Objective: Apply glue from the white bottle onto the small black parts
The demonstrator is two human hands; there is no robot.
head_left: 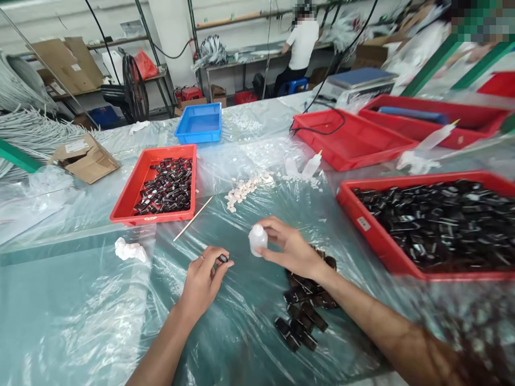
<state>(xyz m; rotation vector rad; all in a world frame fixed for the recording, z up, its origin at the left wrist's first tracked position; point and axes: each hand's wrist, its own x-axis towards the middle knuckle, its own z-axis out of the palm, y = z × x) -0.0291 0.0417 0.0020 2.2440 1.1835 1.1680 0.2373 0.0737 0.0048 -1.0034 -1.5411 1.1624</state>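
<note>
My left hand (203, 279) pinches a small black part (222, 259) between thumb and fingers, low over the plastic-covered table (80, 300). Just to its right, my right hand (292, 247) grips a small white squeeze bottle (257, 239). Under and behind my right wrist lies a loose pile of black parts (303, 313). A heap of small white pieces (241, 192) and a thin wooden stick (193, 219) lie further out.
A red tray (129, 198) with black parts stands at the left and a larger full red tray (374, 236) at the right. Behind are a blue tray (199, 123), two more red trays (350, 142), glue bottles (311, 163), a crumpled white wad (129, 250), a cardboard box (84, 158). A person sits at the back bench.
</note>
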